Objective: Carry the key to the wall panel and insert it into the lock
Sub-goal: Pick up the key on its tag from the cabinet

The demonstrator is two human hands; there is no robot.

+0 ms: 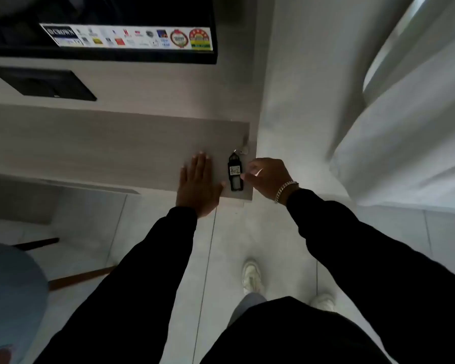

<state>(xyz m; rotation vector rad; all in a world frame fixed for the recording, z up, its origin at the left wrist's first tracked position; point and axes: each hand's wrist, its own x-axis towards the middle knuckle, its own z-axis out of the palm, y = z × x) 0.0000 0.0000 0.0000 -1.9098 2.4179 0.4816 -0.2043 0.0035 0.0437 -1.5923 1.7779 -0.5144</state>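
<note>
Wall panel [116, 143]: pale wood grain, beneath a black television [100, 27]. Key [243, 151] at panel's right edge, black tag [235, 171] hanging below. Left hand [199, 185] flat, fingers spread, on panel. Right hand [269, 177] fingertips pinching tag. White tiled floor [247, 232]; curtain [405, 114] right.

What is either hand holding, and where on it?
Right hand pinches the black key tag at its right edge, fingertips only. Left hand holds nothing; it lies flat on the panel.

left hand [199, 186] flat, fingers [200, 164] spread | right hand [269, 177] fingers curled, pinching
</note>
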